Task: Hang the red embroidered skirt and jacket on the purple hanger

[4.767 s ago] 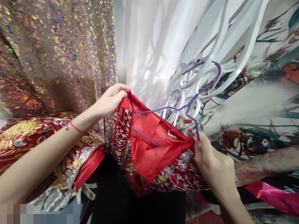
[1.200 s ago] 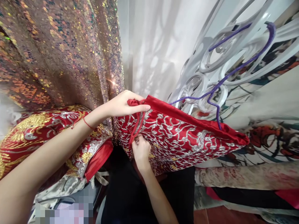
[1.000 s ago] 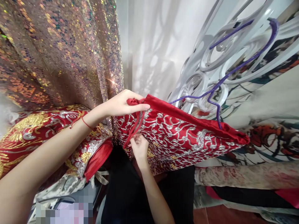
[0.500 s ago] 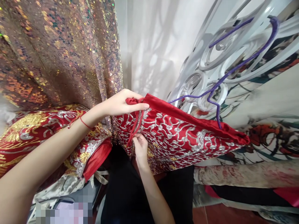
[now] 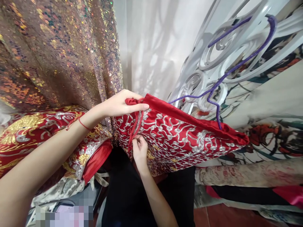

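Observation:
A red satin skirt (image 5: 180, 135) with silver and gold sequin embroidery spreads across the middle, its waistband hung on a purple hanger (image 5: 214, 86). My left hand (image 5: 126, 102) grips the waistband's left end, the thumb lying along the top of it. Below, my right hand (image 5: 140, 149) pinches the red edge of the skirt's side opening, where thin red strips run down from the waistband. Its fingertips hide what exactly is between them, so I cannot tell whether a zip pull is there. The hanger's lower part disappears inside the waistband.
A second red embroidered garment (image 5: 30, 129) lies at left under my forearm. Sequinned fabric (image 5: 71, 47) hangs behind it. White scrolled metalwork (image 5: 224, 63) bears the hanger at upper right. Rolled and folded cloth (image 5: 236, 173) is stacked at lower right above a reddish tiled floor (image 5: 220, 216).
The whole view has shifted slightly, so everything sits a little further left. Both hands keep their hold, and the skirt hangs much as before.

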`<action>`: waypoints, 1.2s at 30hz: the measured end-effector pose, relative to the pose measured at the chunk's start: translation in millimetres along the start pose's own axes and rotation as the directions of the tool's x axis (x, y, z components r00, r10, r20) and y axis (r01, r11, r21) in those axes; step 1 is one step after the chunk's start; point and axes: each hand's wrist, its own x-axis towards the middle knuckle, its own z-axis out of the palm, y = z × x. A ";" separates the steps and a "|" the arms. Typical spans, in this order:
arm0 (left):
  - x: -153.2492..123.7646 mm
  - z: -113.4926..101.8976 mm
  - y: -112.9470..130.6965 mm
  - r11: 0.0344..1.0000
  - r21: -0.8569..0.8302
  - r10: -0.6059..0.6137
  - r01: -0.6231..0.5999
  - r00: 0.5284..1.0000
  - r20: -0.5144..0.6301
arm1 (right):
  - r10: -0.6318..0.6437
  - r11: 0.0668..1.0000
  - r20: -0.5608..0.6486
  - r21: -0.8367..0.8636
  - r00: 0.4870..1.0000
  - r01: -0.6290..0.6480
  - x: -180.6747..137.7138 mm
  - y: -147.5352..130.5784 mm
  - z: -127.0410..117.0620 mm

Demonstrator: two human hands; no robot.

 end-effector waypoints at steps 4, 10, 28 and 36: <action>0.3 0.3 -0.1 1.000 -0.018 -0.001 0.001 1.000 -0.002 | -0.015 0.998 -0.014 0.059 1.000 0.016 7.6 4.2 2.2; 0.0 0.3 -0.6 1.000 -0.002 -0.001 0.001 1.000 -0.003 | -0.024 0.997 0.022 0.073 0.999 0.022 6.5 -0.2 -1.0; 0.9 0.9 2.0 1.000 0.007 -0.024 0.024 1.000 -0.002 | -0.095 0.995 0.088 -0.027 0.992 0.098 -10.4 -20.5 -2.0; -0.1 1.2 -1.6 0.999 -0.015 -0.031 0.031 0.999 0.010 | -0.002 0.985 0.063 0.173 0.998 -0.009 -7.8 -27.8 -2.2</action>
